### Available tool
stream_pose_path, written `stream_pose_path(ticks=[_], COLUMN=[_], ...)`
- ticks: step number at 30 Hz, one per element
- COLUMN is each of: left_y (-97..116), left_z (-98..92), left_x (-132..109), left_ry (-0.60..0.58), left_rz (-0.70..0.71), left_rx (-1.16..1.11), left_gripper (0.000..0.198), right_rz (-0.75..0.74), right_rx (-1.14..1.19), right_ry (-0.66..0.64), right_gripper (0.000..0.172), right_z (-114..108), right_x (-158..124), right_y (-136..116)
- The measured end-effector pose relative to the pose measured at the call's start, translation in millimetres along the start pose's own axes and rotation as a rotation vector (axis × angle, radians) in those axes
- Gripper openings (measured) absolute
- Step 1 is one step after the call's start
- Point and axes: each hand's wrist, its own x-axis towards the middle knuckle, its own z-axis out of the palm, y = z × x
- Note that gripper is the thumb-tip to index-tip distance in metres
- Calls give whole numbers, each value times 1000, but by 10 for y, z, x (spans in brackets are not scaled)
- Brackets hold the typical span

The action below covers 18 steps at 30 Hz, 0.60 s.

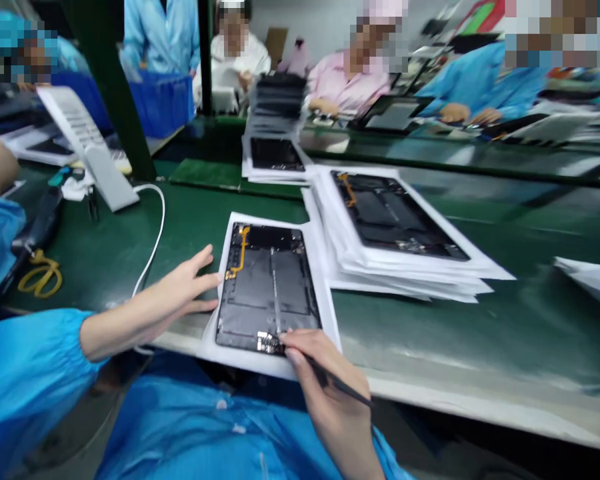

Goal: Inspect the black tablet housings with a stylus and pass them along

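Note:
An opened tablet (267, 287) lies back-up on a white sheet (330, 313) at the near edge of the green bench, its black inner parts and a yellow flex cable showing. My left hand (183, 290) rests flat with fingers spread against the tablet's left side. My right hand (325, 387) is closed in a pinch round a thin dark tool (340, 385), its fingertips at the tablet's bottom edge near the small connectors.
A stack of white sheets topped by another open tablet (395, 217) lies to the right, with more stacks (275, 157) behind. At left are a white stand (93, 150), a white cable (153, 243), a yellow loop (40, 273). Several people sit across the bench.

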Motion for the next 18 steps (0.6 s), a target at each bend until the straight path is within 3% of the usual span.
stream_pose_path(ticks=[2, 6, 8, 11, 15, 18], left_y=[29, 99, 155, 352, 888, 1262], left_z=[62, 146, 97, -147, -562, -673], left_x=[50, 231, 413, 866, 1699, 2335], left_ry=[45, -141, -116, 23, 93, 164], left_rz=[-121, -272, -205, -62, 146, 309], left_rx=[-89, -57, 63, 223, 307, 280], left_gripper=[73, 54, 45, 41, 35, 38], right_rz=[-39, -155, -203, -239, -218, -215], right_rx=[54, 172, 198, 164, 104, 65], right_ry=[40, 111, 118, 118, 110, 39], right_gripper=[17, 16, 16, 16, 18, 13], right_z=[43, 113, 72, -84, -246, -226], right_x=[25, 131, 182, 222, 238, 253], right_y=[-2, 25, 44, 113, 298, 440])
